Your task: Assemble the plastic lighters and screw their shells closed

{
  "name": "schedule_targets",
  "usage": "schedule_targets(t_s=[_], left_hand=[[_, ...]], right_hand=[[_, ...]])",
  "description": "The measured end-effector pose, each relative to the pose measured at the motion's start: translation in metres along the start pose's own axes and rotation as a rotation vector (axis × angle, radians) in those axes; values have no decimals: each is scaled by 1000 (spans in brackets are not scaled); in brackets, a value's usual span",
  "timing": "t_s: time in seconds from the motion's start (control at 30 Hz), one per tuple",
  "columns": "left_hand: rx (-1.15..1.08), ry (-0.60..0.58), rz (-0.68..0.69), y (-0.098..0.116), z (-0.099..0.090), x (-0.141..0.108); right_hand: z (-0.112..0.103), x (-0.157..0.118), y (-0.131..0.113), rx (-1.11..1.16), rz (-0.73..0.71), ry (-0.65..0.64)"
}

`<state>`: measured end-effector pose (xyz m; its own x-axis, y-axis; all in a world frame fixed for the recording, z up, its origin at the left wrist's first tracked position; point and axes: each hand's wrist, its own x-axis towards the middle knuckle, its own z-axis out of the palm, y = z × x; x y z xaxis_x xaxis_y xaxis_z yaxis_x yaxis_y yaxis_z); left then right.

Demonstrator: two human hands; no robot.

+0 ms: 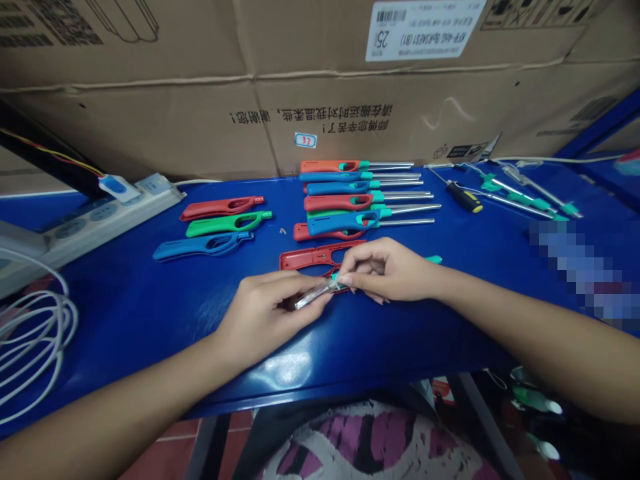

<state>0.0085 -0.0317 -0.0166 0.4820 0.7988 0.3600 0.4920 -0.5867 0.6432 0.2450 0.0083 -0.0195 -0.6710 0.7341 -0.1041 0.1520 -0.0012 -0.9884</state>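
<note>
My left hand is closed around a clear, shiny lighter fuel tank, its far end pointing down to the left. At the tank's other end, my right hand pinches a small teal part; its fingers partly hide what they grip. Under both hands lies a red lighter handle shell, its hollow side up. A teal piece shows past my right wrist; whether it joins the held part cannot be seen.
Several assembled long-nosed lighters lie in a stack behind my hands. Red, green and blue handle shells lie left. A screwdriver and metal rods with teal parts lie right. A power strip and coiled white cable stand left.
</note>
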Motion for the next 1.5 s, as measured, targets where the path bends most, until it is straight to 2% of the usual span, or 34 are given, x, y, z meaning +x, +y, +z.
schedule_targets(t_s=[0.33, 1.0, 1.17, 1.33, 1.5], left_hand=[[62, -42, 5, -6, -6, 2], [16, -76, 51, -10, -2, 2], [36, -88, 72, -13, -2, 3], [51, -114, 33, -12, -10, 6], [69, -228, -16, -9, -25, 11]], right_hand=[[-8, 4, 2, 43, -16, 74], [-1, 2, 4, -37, -19, 114], [2, 4, -1, -54, -58, 139], [-1, 4, 1, -29, -56, 123], [-4, 3, 0, -60, -71, 169]])
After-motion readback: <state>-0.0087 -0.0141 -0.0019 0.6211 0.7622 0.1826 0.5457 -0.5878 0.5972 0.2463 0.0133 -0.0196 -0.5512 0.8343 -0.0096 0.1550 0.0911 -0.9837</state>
